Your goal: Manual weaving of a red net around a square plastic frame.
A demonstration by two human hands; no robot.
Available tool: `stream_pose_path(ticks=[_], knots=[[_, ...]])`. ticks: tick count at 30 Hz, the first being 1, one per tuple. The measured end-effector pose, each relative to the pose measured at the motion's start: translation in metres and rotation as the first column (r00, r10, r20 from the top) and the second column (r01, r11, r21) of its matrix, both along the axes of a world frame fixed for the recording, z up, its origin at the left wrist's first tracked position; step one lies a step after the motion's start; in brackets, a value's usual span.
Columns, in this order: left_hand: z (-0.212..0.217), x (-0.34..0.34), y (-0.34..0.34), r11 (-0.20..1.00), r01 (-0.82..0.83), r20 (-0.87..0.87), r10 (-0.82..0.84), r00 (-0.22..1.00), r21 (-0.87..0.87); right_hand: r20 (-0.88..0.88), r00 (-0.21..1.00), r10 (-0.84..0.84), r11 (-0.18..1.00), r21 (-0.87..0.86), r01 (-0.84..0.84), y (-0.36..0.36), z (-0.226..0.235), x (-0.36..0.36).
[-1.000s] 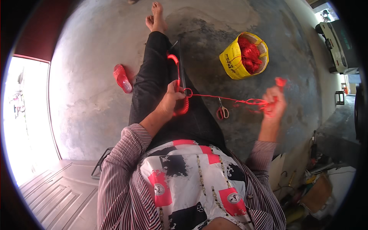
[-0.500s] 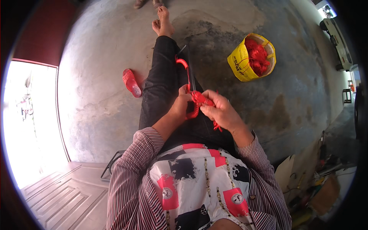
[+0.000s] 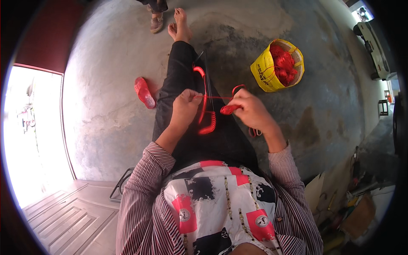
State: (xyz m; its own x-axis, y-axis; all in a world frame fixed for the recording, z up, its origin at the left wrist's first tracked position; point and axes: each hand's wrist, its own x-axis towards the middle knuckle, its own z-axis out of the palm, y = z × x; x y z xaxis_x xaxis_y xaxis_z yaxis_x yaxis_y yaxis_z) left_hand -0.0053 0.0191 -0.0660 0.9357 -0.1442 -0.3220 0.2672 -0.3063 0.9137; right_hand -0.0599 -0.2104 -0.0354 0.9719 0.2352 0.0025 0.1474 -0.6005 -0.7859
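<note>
Left hand (image 3: 184, 104): fingers bunched, thin red strand (image 3: 217, 97) pinched at the fingertips. Right hand (image 3: 250, 111): fingers curled, red cord bundle (image 3: 230, 110) gripped, its rounded end poked out toward the left hand; a small loop is seen above the knuckles. The strand is stretched roughly level between both hands, above the lap. Just under it, between the hands, a slim dark frame (image 3: 208, 85) is laid over the black trousers (image 3: 174, 76), partly covered with red cord; tight red coils (image 3: 209, 128) are seen at its near end, a red curved section at its far end. How the strand is joined to the frame cannot be told. Scissors (image 3: 255, 132) are mostly hidden by the right hand and wrist, only the handles shown. Striped sleeves (image 3: 144, 178) are worn on both arms. Beyond the right hand, on the concrete floor (image 3: 327, 93), a yellow bag (image 3: 264, 70) is placed, filled with tangled red cord (image 3: 283, 63). Left of the trousers, a red slipper (image 3: 145, 92) is seen; farther up, bare feet (image 3: 182, 26) are stretched out, with another person's shoe (image 3: 157, 24) just beside them.
</note>
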Motion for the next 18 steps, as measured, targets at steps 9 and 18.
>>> stream_pose_path(ticks=[9,18], knots=[[-0.015,-0.012,0.011,0.967,0.03,0.297,-0.108,0.949,0.254,-0.094,0.995,-0.043,0.998,0.049,0.047,0.053,-0.025,0.006],[0.067,-0.013,-0.015,0.859,0.013,-0.329,-0.21,0.921,-0.512,0.01,0.956,-0.294,0.772,0.593,0.231,0.016,0.037,-0.014]])
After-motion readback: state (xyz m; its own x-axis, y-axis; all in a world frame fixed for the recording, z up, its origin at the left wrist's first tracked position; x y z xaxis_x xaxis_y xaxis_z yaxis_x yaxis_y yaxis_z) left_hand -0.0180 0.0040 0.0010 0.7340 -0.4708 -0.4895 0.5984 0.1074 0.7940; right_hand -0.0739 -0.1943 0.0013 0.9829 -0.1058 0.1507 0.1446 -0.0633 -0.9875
